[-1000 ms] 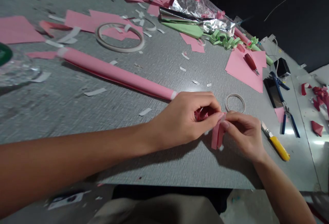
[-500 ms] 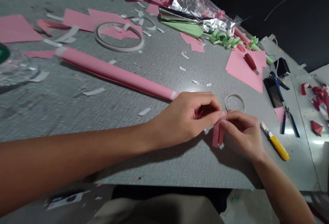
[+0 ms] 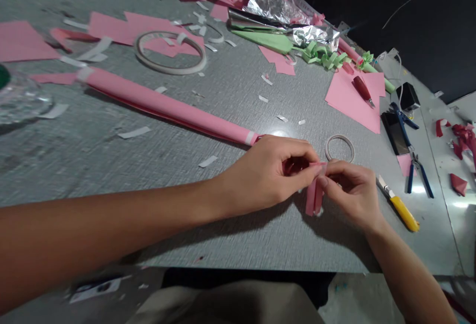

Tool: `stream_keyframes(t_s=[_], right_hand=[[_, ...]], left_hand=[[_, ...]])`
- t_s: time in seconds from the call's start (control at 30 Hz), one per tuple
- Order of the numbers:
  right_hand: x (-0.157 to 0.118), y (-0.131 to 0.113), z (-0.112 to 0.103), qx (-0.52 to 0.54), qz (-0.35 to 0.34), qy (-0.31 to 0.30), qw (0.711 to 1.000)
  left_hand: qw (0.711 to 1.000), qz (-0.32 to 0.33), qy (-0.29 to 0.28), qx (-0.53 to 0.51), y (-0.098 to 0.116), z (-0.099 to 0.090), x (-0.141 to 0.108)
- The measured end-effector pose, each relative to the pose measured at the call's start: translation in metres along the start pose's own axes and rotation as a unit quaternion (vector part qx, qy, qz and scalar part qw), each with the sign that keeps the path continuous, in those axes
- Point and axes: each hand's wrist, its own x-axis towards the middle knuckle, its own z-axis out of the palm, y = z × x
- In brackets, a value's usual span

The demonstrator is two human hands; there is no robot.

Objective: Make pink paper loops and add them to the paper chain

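Note:
Thumb and fingers of my left hand pinch the top of a small folded pink paper strip. Pressed against the same strip from the other side is my right hand, its thumb and forefinger closed on it. The strip's two ends hang down between the hands, above the table. Some red or dark pink material shows inside the curl of my left fingers; its shape is mostly hidden. A long rolled pink paper tube, banded with white tape, lies beyond my left hand, its near end close to the knuckles.
A tape roll lies just past my right hand, and a yellow cutter to its right. A larger tape ring, pink paper, foil, pliers and a clear bottle surround the work area. The table edge is near.
Both hands keep their pinch on the pink strip, shifting only slightly. The strip hangs a little lower and further left, and the view has moved slightly.

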Motion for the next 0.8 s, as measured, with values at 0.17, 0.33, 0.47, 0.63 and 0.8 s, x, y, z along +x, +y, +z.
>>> stream_keyframes(t_s=[0.17, 0.33, 0.47, 0.63, 0.8], right_hand=[[-0.0014, 0.0025, -0.0021, 0.016, 0.006, -0.007, 1.0], [-0.0021, 0.004, -0.0036, 0.052, 0.038, -0.034, 0.997], [-0.0014, 0.0041, -0.0022, 0.047, 0.043, -0.028, 0.998], [-0.001, 0.0036, -0.0027, 0.047, 0.02, -0.017, 0.999], [-0.0011, 0.0021, -0.0046, 0.059, 0.025, -0.017, 0.998]], left_hand=[[1.0, -0.004, 0.002, -0.012, -0.0009, -0.0007, 0.0006], [1.0, -0.007, 0.007, -0.014, 0.0004, -0.0009, 0.0014], [1.0, -0.002, 0.005, -0.024, -0.0001, 0.0005, 0.0018], [1.0, -0.008, 0.0, -0.026, -0.0015, 0.0012, 0.0015], [0.999, -0.032, 0.001, -0.043, -0.0002, -0.0005, 0.0003]])
